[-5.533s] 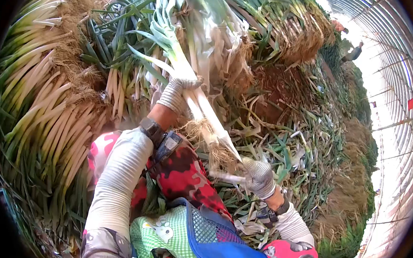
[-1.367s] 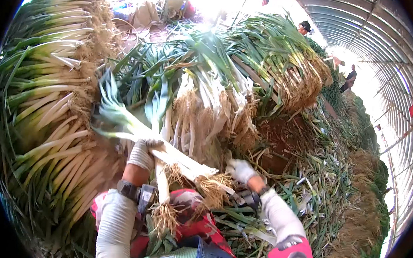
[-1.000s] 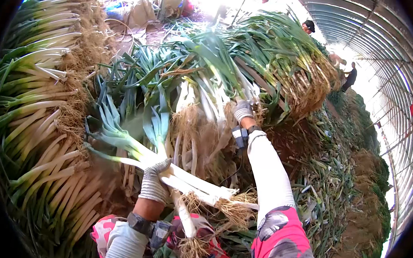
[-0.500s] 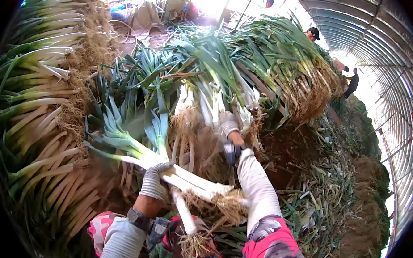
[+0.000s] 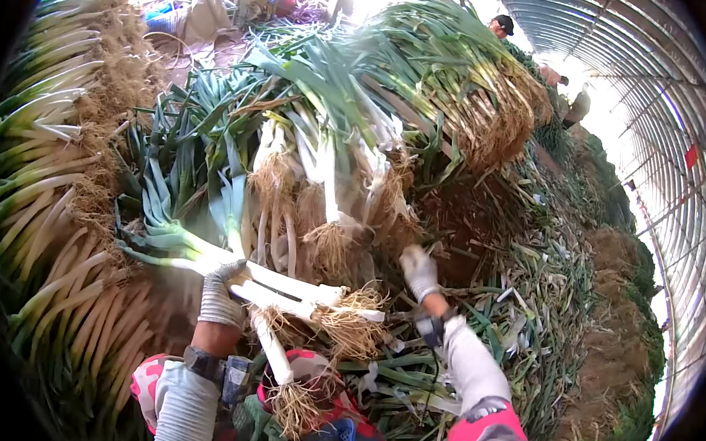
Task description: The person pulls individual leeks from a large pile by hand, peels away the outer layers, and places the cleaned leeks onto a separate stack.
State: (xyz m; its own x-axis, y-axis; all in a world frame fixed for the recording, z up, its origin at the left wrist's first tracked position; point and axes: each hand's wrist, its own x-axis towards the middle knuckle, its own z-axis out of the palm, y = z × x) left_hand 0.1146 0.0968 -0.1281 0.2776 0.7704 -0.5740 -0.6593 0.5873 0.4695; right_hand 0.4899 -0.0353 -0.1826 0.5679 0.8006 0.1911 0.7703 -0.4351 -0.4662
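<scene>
Gloved in white, my left hand point(image 5: 224, 295) is wrapped round several leeks point(image 5: 280, 289), whose white stalks and brown roots point right and whose green leaves reach left. One leek point(image 5: 272, 346) of them hangs down toward my lap. My right hand point(image 5: 420, 271), also gloved, is to the right of the held roots, just below the roots of the central pile; its fingers are blurred and what they hold, if anything, does not show. Ahead, a pile of leeks point(image 5: 324, 166) lies with roots toward me, one stalk in front.
A long row of leeks point(image 5: 40, 181) lines the left side. A thick bundle point(image 5: 466, 82) lies at the upper right. Leaf scraps point(image 5: 524, 328) cover the ground on the right. Other people point(image 5: 502, 26) are far back beside the arched tunnel frame point(image 5: 659, 102).
My right hand has come away from the central pile, down and to the right. A leek there now lies with its roots lower. The view has shifted, and my left hand still holds its leeks.
</scene>
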